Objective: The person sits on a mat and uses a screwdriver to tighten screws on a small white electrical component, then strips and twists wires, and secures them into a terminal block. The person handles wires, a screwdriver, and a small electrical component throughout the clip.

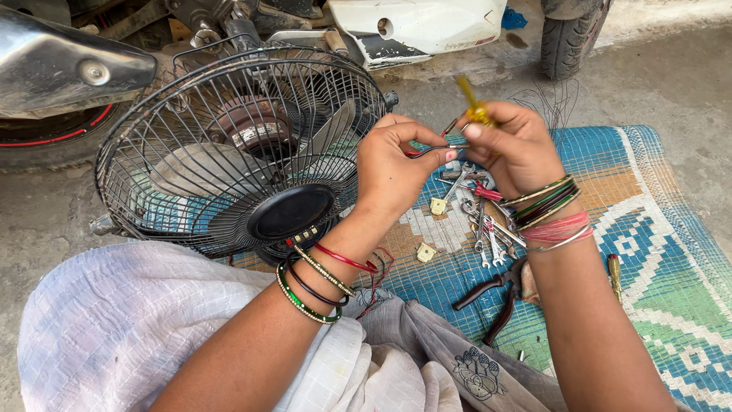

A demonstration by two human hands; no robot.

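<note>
My left hand (398, 166) pinches a thin dark wire (428, 149) between thumb and forefinger, just right of a table fan (229, 152) lying in its black wire guard. My right hand (515, 146) grips a screwdriver with a yellow handle (474, 107), its tip pointing toward the wire end between the two hands. Both wrists wear coloured bangles. The fan's dark round centre cap (291, 212) sits below my left hand, and red wires (375, 284) trail from the fan by my left wrist.
A blue, green and white woven mat (648, 252) covers the concrete floor. On it lie several spanners (488, 229), dark-handled pliers (496, 294), two small beige parts (425, 252) and another screwdriver (614, 275). A scooter's body and tyre (568, 38) stand behind.
</note>
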